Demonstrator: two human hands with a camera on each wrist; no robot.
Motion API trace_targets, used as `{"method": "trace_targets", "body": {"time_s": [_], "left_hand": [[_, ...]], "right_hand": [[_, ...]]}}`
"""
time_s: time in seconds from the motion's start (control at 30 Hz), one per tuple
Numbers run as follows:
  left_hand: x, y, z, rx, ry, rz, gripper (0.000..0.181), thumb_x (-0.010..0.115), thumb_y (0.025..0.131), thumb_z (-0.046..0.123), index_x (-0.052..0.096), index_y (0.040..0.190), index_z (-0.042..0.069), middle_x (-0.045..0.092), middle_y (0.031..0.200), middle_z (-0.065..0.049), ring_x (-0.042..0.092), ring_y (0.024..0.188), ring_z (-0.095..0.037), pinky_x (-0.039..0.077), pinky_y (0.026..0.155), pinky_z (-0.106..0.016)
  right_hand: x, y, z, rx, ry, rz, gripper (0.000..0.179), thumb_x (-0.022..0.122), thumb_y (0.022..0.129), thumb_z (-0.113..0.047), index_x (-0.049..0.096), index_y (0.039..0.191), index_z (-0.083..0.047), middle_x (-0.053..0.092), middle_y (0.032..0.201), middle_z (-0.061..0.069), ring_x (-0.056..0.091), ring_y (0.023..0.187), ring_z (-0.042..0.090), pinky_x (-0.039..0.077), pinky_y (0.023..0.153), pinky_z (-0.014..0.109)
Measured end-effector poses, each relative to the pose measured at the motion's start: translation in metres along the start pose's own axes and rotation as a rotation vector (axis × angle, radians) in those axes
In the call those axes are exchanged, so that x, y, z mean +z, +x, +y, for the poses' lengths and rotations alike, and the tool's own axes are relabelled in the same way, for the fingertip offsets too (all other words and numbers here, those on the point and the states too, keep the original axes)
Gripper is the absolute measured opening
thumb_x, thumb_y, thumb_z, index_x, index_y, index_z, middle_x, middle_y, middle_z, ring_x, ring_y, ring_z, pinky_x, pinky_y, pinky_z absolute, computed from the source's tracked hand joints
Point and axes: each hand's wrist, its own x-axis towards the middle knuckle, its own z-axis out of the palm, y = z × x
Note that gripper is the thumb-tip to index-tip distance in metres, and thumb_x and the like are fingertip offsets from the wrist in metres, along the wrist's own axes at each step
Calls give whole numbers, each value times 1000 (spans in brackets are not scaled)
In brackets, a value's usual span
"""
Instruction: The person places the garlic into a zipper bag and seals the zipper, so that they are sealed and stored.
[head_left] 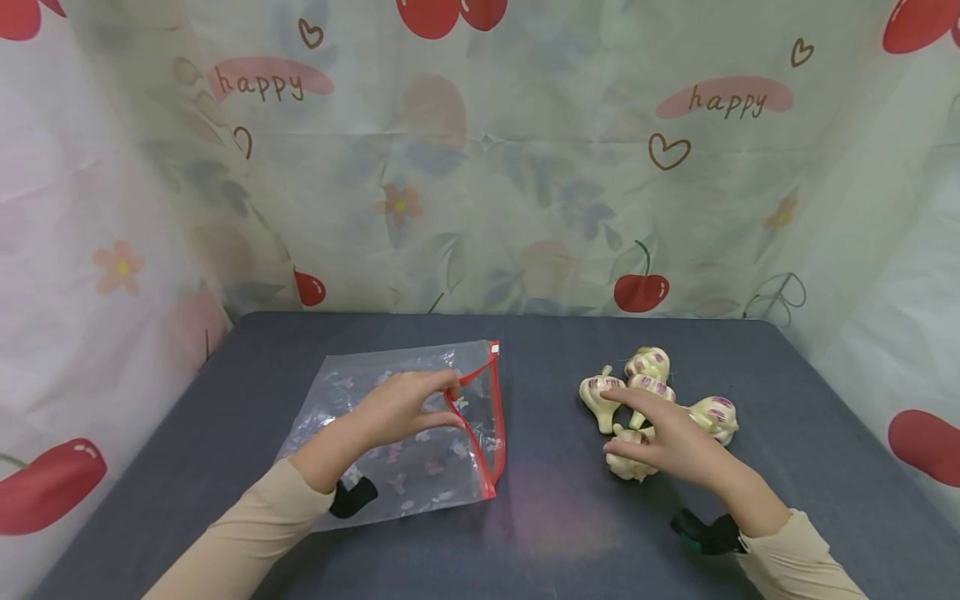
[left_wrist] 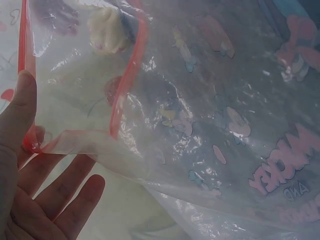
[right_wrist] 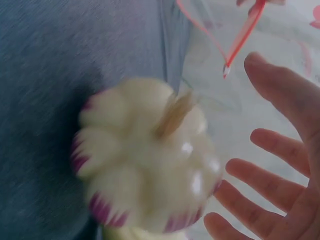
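A clear zip bag (head_left: 431, 467) with a red zip edge (head_left: 498, 417) and printed cartoon figures lies on the left half of the table. My left hand (head_left: 405, 408) pinches one side of its mouth between thumb and fingers, and the mouth gapes. Several garlic bulbs (head_left: 626, 465), cream with purple streaks, sit in a cluster at right. Over them hovers my right hand (head_left: 671, 429), its fingers apart and holding nothing. In the right wrist view one garlic bulb (right_wrist: 145, 155) fills the middle, stem up, beside the spread fingers of that hand.
The dark grey table (head_left: 555, 533) ends at a printed curtain (head_left: 487, 225) that hangs behind it and on both sides. A thin cord (head_left: 780, 296) loops near the far right corner. Black straps (head_left: 705, 532) sit at both wrists.
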Motion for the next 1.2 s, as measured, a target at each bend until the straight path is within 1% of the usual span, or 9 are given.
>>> {"method": "trace_targets", "body": {"time_s": [0.07, 0.17, 0.33, 0.43, 0.57, 0.7, 0.9, 1.03, 1.2], "left_hand": [[0, 0, 0, 1, -1, -1, 32, 70, 76, 38, 51, 93, 19, 66, 92, 3, 55, 69, -9, 38, 58, -17], [-1, 0, 0, 1, 3, -1, 33, 69, 76, 40, 51, 93, 19, 66, 92, 4, 55, 69, -9, 38, 59, -17], [-1, 0, 0, 2, 12, 3, 32, 70, 76, 38, 51, 93, 19, 66, 91, 4, 54, 68, -7, 38, 59, -17], [0, 0, 1, -1, 14, 3, 32, 71, 75, 37, 51, 92, 19, 66, 92, 4, 54, 70, -4, 39, 59, -17], [0, 0, 1, -3, 10, 0, 32, 72, 75, 35, 52, 92, 19, 66, 92, 4, 54, 71, -4, 40, 60, -18], [0, 0, 0, -3, 12, -4, 32, 71, 75, 36, 52, 93, 18, 66, 92, 4, 55, 71, -5, 41, 60, -18], [1, -1, 1, -15, 3, -5, 32, 72, 75, 35, 52, 93, 18, 67, 93, 2, 58, 74, -8, 42, 61, -20], [1, -1, 1, -21, -5, -8, 32, 72, 75, 35, 53, 93, 17, 67, 93, 2, 59, 73, -11, 41, 60, -20], [2, -1, 1, -18, -12, -9, 34, 73, 75, 34, 54, 94, 14, 67, 92, 2, 58, 71, -14, 39, 59, -19]], "right_hand": [[0, -3, 4, 13, 5, -3, 64, 74, 74, -33, 50, 128, -10, 53, 129, 6, 49, 118, 21, 47, 87, 41], [0, -6, 10, -4, 1, -1, 65, 75, 74, -31, 49, 129, -8, 53, 129, 7, 48, 117, 19, 47, 85, 40], [1, -10, 14, 5, 15, -27, 66, 74, 73, -34, 49, 129, -8, 53, 130, 8, 48, 119, 22, 46, 86, 44], [3, -12, 15, 18, 33, -47, 66, 74, 73, -35, 50, 128, -7, 53, 129, 8, 50, 117, 23, 46, 86, 45], [6, -15, 17, -15, 21, -31, 63, 77, 71, -31, 53, 123, -5, 57, 122, 7, 54, 108, 21, 48, 82, 36], [10, -17, 20, -23, 13, -17, 59, 78, 69, -33, 57, 119, -8, 60, 116, 3, 56, 103, 18, 47, 81, 25], [15, -19, 24, -46, 14, -6, 58, 79, 67, -35, 59, 114, -9, 62, 111, 1, 59, 99, 17, 46, 81, 19], [16, -21, 25, -65, -2, -11, 57, 79, 67, -34, 60, 113, -7, 63, 110, 2, 59, 98, 16, 47, 81, 20], [17, -21, 26, -58, -28, -23, 56, 78, 68, -35, 60, 114, -8, 64, 110, 2, 59, 99, 14, 48, 80, 25]]}}
